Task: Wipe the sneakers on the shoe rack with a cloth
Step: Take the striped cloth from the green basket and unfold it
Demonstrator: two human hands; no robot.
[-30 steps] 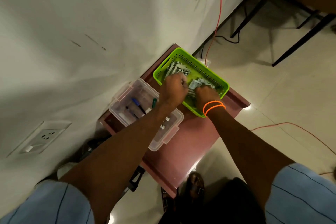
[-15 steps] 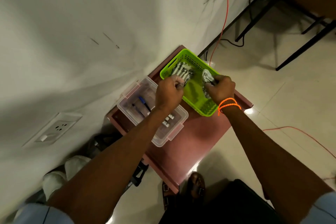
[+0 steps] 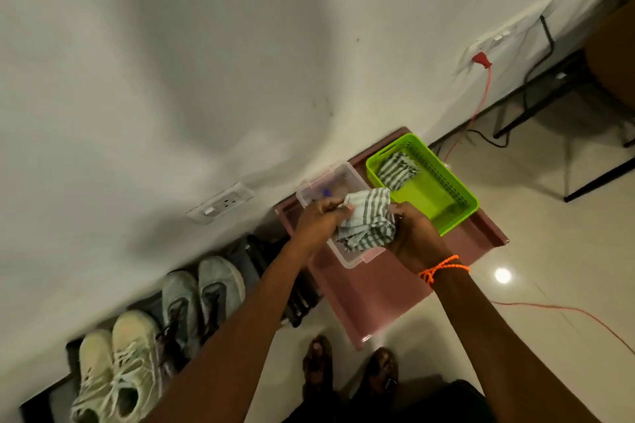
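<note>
— Holding what, exactly?

— I am gripping a crumpled green-and-white striped cloth (image 3: 366, 221) with both hands. My left hand (image 3: 318, 218) is pinching its far left edge, and my right hand (image 3: 414, 230), the one wearing the orange thread bracelet (image 3: 441, 268), is curling round its right side. The cloth is hanging just above the near end of a clear plastic lidded box (image 3: 330, 187).

— And where is that box sitting?

— It is resting on a low pinkish-brown table (image 3: 385, 288) against the white wall (image 3: 206, 62). To its right, on the same table, a lime-green perforated plastic basket (image 3: 443, 189) is holding a second striped cloth (image 3: 398, 166) at its far end.

— Where are the sneakers?

— They are standing to the left of the table on a dark low shoe rack (image 3: 44, 398) along the wall. A pale grey pair of sneakers (image 3: 202, 292) is sitting nearer the table, and a cream lace-up pair of sneakers (image 3: 117, 364) is sitting at the near left. The cloth is well apart from both pairs.

— Anything else around?

— An orange cable (image 3: 481, 106) is running down from a red plug (image 3: 480, 60) on the far right of the wall, and my sandalled feet (image 3: 350, 371) are standing on the pale tiled floor (image 3: 549, 251) near the table.
</note>
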